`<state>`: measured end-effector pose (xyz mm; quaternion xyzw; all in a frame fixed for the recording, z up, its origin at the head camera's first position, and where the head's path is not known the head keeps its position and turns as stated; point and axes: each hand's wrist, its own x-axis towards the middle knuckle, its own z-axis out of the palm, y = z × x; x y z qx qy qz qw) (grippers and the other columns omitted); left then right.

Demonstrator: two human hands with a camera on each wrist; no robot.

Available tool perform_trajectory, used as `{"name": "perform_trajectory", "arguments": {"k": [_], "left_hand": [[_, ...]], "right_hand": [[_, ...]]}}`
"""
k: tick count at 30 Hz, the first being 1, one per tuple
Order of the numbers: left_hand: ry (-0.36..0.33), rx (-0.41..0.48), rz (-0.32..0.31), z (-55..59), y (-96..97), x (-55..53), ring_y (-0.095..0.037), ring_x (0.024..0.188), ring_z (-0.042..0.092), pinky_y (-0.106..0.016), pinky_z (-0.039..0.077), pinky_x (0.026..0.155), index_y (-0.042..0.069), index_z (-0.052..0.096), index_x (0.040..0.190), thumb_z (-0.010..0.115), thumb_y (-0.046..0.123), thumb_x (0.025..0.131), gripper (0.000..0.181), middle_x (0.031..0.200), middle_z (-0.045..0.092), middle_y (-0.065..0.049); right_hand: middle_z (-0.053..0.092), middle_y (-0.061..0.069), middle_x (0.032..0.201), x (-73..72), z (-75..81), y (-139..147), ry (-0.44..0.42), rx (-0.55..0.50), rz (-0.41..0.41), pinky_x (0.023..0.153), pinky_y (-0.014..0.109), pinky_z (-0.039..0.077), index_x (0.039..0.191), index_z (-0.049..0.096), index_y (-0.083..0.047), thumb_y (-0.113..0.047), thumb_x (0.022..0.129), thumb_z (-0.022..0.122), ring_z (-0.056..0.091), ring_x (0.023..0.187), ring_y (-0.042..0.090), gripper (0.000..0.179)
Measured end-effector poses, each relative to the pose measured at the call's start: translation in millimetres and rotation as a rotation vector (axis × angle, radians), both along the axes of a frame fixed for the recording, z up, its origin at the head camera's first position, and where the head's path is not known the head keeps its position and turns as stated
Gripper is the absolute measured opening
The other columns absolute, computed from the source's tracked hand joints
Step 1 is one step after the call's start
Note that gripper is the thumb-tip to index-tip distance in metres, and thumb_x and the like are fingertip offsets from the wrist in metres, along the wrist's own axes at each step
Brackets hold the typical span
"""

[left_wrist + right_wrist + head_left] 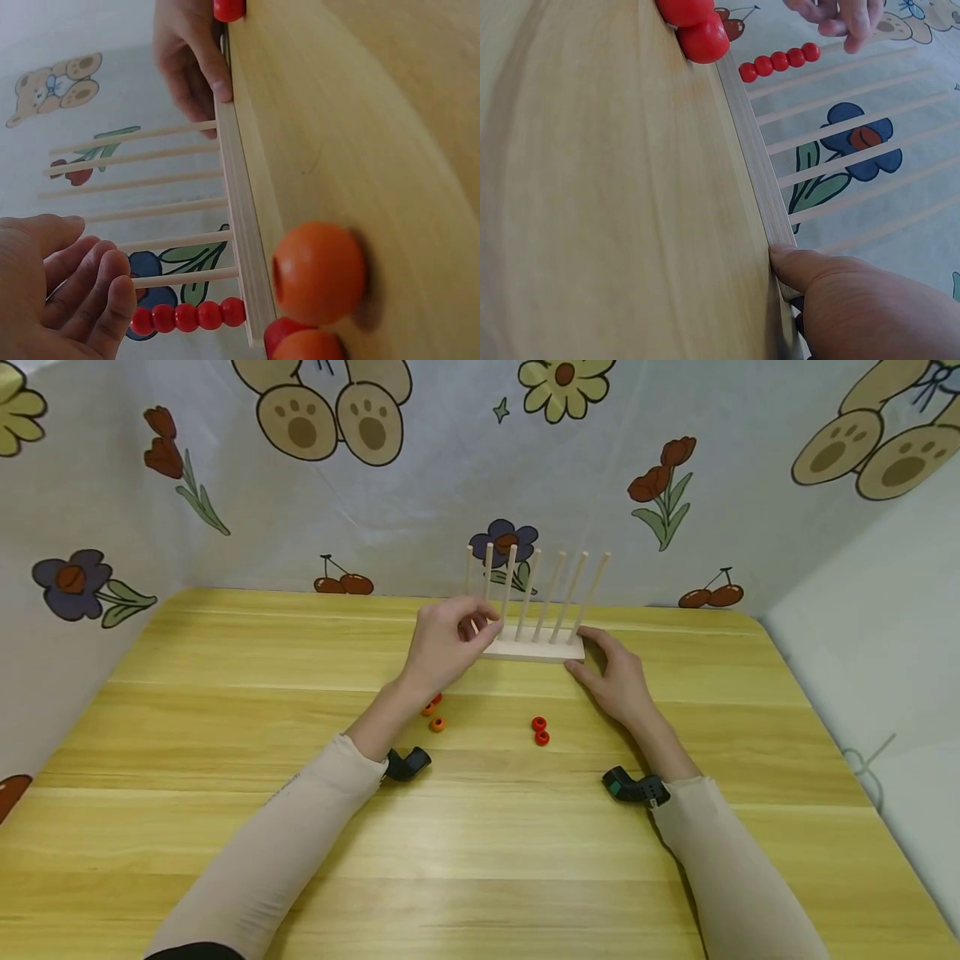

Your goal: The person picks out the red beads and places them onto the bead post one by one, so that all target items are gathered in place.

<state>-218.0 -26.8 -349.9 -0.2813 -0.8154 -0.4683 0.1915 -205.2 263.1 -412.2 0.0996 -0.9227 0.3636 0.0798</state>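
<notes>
A wooden peg rack (532,649) with a row of upright pegs stands at the back of the table. Several red beads (186,317) are stacked on its leftmost peg; the left hand hides them in the head view. My left hand (450,639) is raised beside the pegs at the left, fingers loosely bent, and no bead shows between thumb and fingertips in the left wrist view (71,281). At the rack's right end, my right hand (618,681) grips the base, thumb (802,266) on the front edge and fingers behind.
Two loose red beads (540,731) lie in front of the rack. Nearer the left forearm are two orange beads (437,725) and a red one, partly hidden by the wrist. A patterned cloth (420,510) hangs behind the table (480,860).
</notes>
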Motion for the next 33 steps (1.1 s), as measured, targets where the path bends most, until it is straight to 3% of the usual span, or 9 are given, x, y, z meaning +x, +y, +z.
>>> {"name": "perform_trajectory", "arguments": {"k": [8,16,27,33], "left_hand": [[-0.146,-0.124,-0.107,-13.5,9.1,3.1,-0.014,0.067,0.060,-0.026,0.050,0.064,0.010,0.079,0.095,0.077,0.015,0.096,0.005,0.081,0.071,-0.001],[-0.255,-0.192,-0.205,-19.8,18.2,10.2,-0.013,0.066,0.061,-0.026,0.051,0.063,0.012,0.078,0.095,0.080,0.018,0.095,0.007,0.083,0.072,0.000],[-0.338,-0.377,-0.440,-27.5,32.1,20.0,-0.011,0.073,0.063,-0.023,0.052,0.071,0.010,0.078,0.108,0.084,0.030,0.092,0.027,0.091,0.070,0.001],[-0.338,-0.418,-0.476,-29.9,40.4,26.0,-0.011,0.072,0.058,-0.021,0.047,0.068,0.010,0.079,0.103,0.085,0.025,0.091,0.020,0.092,0.068,-0.004]], "right_hand": [[0.052,0.022,0.156,-0.8,1.3,-1.2,-0.006,0.001,-0.003,0.124,0.059,0.031,0.153,0.051,-0.003,-0.022,0.102,0.071,0.043,0.149,0.042,0.058],[0.053,0.022,0.156,-1.3,2.3,-2.6,-0.016,-0.003,-0.006,0.124,0.059,0.031,0.153,0.051,-0.005,-0.023,0.102,0.072,0.043,0.149,0.042,0.058],[0.053,0.021,0.155,-1.3,-0.3,-0.9,-0.006,0.006,-0.009,0.123,0.059,0.032,0.152,0.052,-0.005,-0.022,0.102,0.072,0.044,0.149,0.042,0.057],[0.053,0.021,0.156,-0.8,0.6,0.1,-0.001,0.014,-0.011,0.123,0.059,0.032,0.152,0.052,-0.006,-0.023,0.102,0.072,0.044,0.149,0.042,0.057]]}}
